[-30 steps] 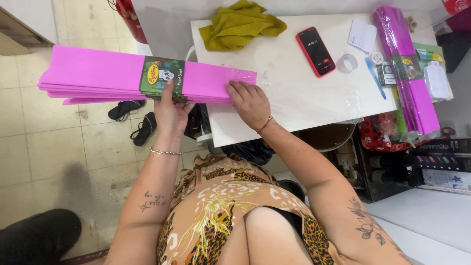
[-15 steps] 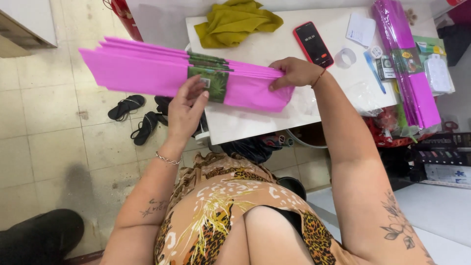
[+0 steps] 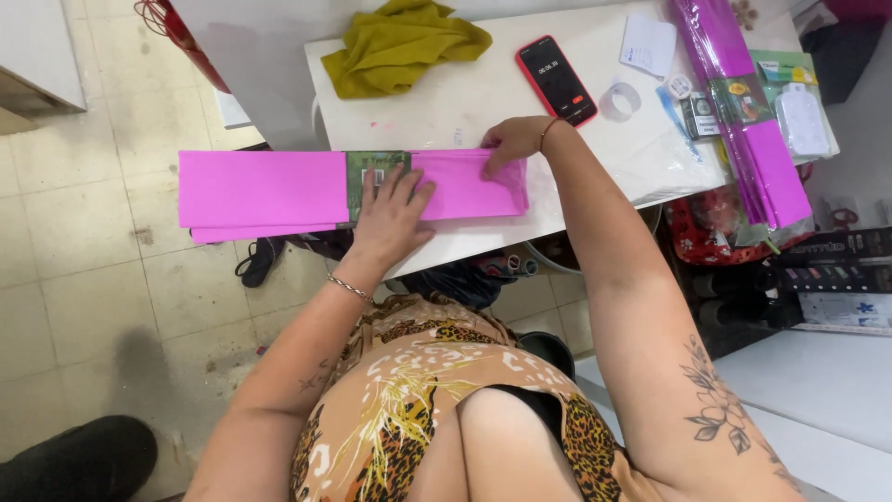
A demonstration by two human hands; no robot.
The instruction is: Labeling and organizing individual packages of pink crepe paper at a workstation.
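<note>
A long folded pack of pink crepe paper [image 3: 269,191] with a green label band lies across the white table's [image 3: 465,102] front left corner, its left half hanging out over the floor. My left hand [image 3: 390,209] rests flat on the label band, fingers spread. My right hand [image 3: 509,141] presses down on the pack's right end, fingers curled over its top edge.
On the table sit a crumpled olive-yellow cloth [image 3: 404,45], a red phone [image 3: 556,79], a clear tape roll [image 3: 620,99], a white card [image 3: 648,44] and a second purple crepe pack [image 3: 743,121] at the right. Black sandals [image 3: 260,260] lie on the tiled floor.
The pink pack has come down from a tilted position in the air to lie flat on the table edge. My left hand moved from under it to on top.
</note>
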